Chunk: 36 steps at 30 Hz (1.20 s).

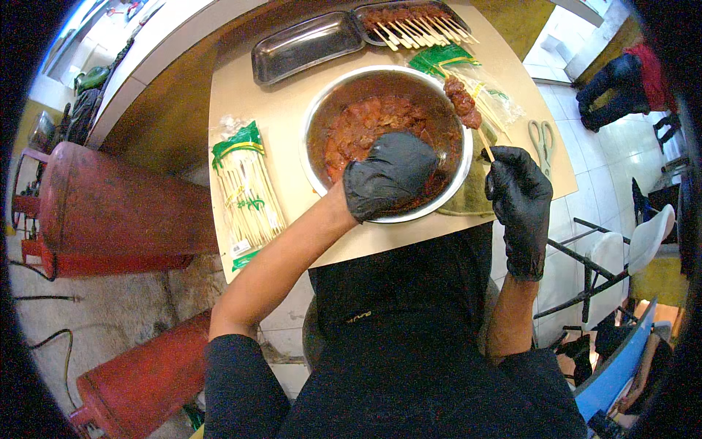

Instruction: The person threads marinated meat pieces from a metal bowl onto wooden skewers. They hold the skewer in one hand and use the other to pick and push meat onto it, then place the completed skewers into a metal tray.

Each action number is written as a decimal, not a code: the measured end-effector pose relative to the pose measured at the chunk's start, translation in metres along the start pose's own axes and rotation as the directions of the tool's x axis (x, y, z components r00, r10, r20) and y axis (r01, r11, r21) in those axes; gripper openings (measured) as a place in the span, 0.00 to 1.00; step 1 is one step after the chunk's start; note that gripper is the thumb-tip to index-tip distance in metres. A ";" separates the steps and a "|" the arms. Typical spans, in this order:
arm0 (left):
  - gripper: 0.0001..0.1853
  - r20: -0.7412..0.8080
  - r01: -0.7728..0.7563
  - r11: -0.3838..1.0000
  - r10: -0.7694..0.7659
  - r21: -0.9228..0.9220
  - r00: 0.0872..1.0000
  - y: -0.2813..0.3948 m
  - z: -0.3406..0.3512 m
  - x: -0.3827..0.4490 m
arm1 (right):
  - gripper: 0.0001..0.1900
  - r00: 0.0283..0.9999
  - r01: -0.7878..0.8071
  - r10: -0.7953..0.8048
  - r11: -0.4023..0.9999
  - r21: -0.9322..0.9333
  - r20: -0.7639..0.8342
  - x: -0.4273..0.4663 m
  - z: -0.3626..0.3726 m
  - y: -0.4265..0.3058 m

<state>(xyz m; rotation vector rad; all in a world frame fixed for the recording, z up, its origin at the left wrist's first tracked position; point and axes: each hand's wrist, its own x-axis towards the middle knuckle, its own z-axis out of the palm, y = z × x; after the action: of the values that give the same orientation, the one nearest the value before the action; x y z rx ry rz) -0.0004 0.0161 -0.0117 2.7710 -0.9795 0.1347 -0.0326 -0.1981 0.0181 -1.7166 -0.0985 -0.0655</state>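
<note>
A steel bowl [311,173] of red marinated meat [359,126] stands before me on the table. My left hand [392,170], in a black glove, reaches down into the bowl at the meat. Its fingers are hidden from view, so I cannot see whether they grip a piece. To the right of the rim, my gloved right hand [518,189] pinches the bare lower end of a wooden skewer [486,144]. Pieces of red meat [462,103] are threaded along the skewer's upper part, which tilts up and to the left.
Behind the bowl lie a bare metal tray [307,46] and another tray [359,12] with meat skewers [417,27]. A bag of skewers [249,192] lies left, an opened one [447,57] right, near scissors [542,144] and a cloth [466,195]. Red gas cylinders [126,208] stand left.
</note>
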 end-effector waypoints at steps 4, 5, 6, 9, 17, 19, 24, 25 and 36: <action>0.14 -0.140 -0.199 0.954 0.171 -0.224 0.975 -0.002 0.010 0.001 | 0.08 1.000 0.007 -0.007 1.000 0.003 0.024 -0.003 -0.002 0.002; 0.14 -0.074 -0.171 0.955 0.157 -0.244 0.985 -0.004 0.008 0.001 | 0.08 0.999 0.013 -0.012 1.000 -0.001 0.033 -0.003 -0.003 0.002; 0.14 -0.009 -0.140 0.955 0.142 -0.261 0.990 -0.006 0.004 -0.001 | 0.08 0.999 -0.034 0.035 0.999 -0.018 0.039 -0.005 -0.006 0.001; 0.13 0.320 0.177 0.956 -0.096 -0.235 0.943 -0.014 -0.015 -0.002 | 0.07 0.999 -0.030 0.029 0.999 0.016 0.038 -0.006 -0.008 0.001; 0.12 0.125 0.272 0.197 -0.545 -0.942 0.829 -0.027 -0.034 -0.042 | 0.06 0.970 0.070 -0.028 0.983 -0.172 0.240 -0.003 -0.015 0.005; 0.12 0.058 0.199 0.173 -0.598 -0.964 0.799 -0.029 -0.030 -0.046 | 0.06 0.956 0.117 -0.046 0.965 -0.234 0.288 -0.003 -0.016 0.004; 0.11 0.113 0.172 0.049 -0.574 -0.984 0.811 -0.029 -0.033 -0.044 | 0.05 0.952 0.115 -0.027 0.954 -0.276 0.306 -0.007 -0.022 0.000; 0.11 0.147 0.186 0.009 -0.572 -0.983 0.807 -0.028 -0.035 -0.044 | 0.05 0.954 0.109 -0.020 0.953 -0.284 0.299 -0.008 -0.023 -0.001; 0.10 0.111 0.230 0.101 -0.651 -0.968 0.751 -0.027 -0.040 -0.044 | 0.05 0.942 0.151 -0.054 0.950 -0.275 0.332 -0.010 -0.022 -0.004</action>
<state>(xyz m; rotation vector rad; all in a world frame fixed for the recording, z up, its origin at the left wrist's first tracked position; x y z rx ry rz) -0.0184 0.0725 0.0166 1.5781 0.0847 -0.0669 -0.0423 -0.2196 0.0246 -2.0118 -0.4415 0.1293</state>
